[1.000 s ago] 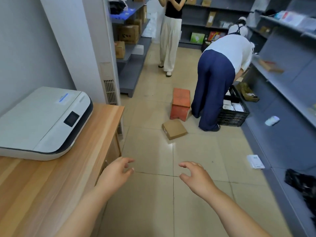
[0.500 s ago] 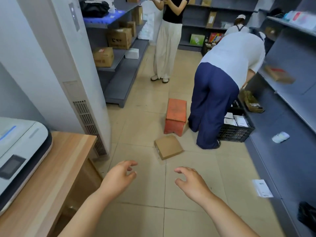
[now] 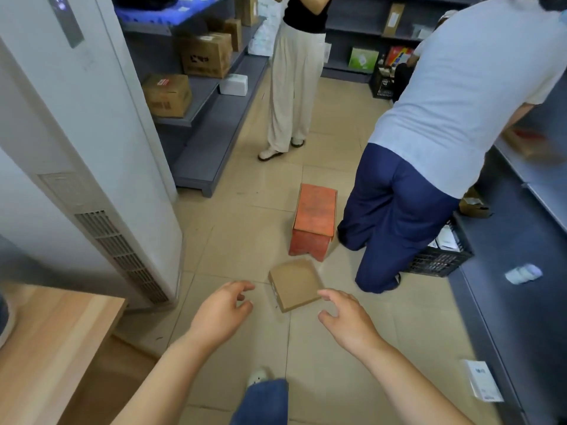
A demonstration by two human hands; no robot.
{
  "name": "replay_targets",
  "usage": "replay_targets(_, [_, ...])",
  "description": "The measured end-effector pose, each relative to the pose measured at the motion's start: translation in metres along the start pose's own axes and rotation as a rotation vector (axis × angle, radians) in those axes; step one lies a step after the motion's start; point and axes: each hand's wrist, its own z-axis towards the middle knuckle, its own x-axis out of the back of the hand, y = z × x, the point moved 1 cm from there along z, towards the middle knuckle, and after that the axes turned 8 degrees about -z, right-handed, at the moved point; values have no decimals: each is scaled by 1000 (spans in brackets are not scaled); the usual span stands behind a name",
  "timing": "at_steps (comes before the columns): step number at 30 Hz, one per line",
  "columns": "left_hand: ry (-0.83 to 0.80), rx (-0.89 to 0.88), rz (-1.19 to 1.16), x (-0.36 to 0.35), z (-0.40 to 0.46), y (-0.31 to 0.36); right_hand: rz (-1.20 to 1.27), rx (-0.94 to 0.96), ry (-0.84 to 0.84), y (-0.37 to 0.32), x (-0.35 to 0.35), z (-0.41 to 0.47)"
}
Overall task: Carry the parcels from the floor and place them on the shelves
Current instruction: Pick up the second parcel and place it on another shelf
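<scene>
A flat brown cardboard parcel lies on the tiled floor just ahead of me. Behind it stands a taller orange-red box. My left hand hovers to the left of the brown parcel, fingers apart and empty. To the parcel's right my right hand is stretched out, fingers spread, its fingertips close to the near right corner and holding nothing. Grey shelves run along the right wall, and more grey shelves stand at the left with cardboard boxes on them.
A person in a white shirt and blue trousers bends over a black crate right beside the orange box. Another person stands farther back. A white floor-standing unit and a wooden desk are on my left. My foot is below.
I have stepped forward, so the brown parcel is now right in front of my hands. Both hands have reached toward it, still empty. The white machine on the desk has left the view.
</scene>
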Motion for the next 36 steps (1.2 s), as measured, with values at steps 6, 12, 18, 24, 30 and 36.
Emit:
replay_targets(6, [-35,36,-24,0,104,6,-27,-74,-11,3,25,89])
replay_targets(12, [-86,94,10,-12,185,12,-34,-104,-44,19,43,165])
replay_targets(18, [-81,184,31,-44,243,11,-63,-106,-133,53,51,237])
replay_targets(24, [-5,309,-41,-95,295,9,-164,-24,-277,97,50,309])
replay_targets(30, [57,421,-137,-171,349,-33,-256,37,-355,155,14,385])
replay_targets(36, [111,551,-242,-263,393,-140,-293,16,-405,226,-84,466])
